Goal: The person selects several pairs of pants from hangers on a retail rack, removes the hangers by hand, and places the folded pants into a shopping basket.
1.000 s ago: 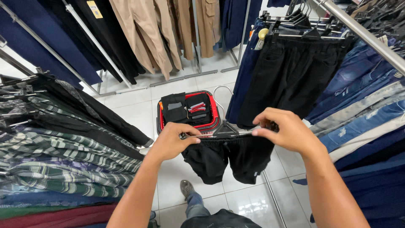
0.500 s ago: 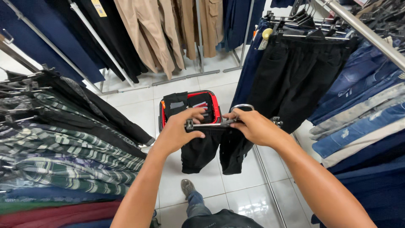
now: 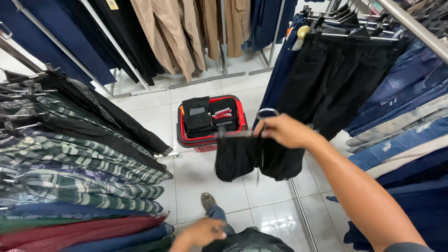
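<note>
My right hand (image 3: 285, 131) grips the middle of a metal clip hanger (image 3: 266, 113), from which a pair of black shorts (image 3: 255, 158) hangs above the floor. Just behind the shorts, a red shopping basket (image 3: 211, 140) on the white tiles holds folded black clothes. My left hand (image 3: 201, 232) has dropped to the bottom of the view near my hip, fingers loosely curled and holding nothing.
A rack of striped and plain shirts (image 3: 70, 154) fills the left. Black trousers (image 3: 336, 79) and blue jeans (image 3: 401, 121) hang on a rail at the right. Khaki and navy trousers (image 3: 186, 32) hang on racks behind. My shoe (image 3: 207, 201) is on the tiles.
My left hand let go of the hanger and dropped to my side. My right hand slid to the hanger's middle and now carries the shorts alone.
</note>
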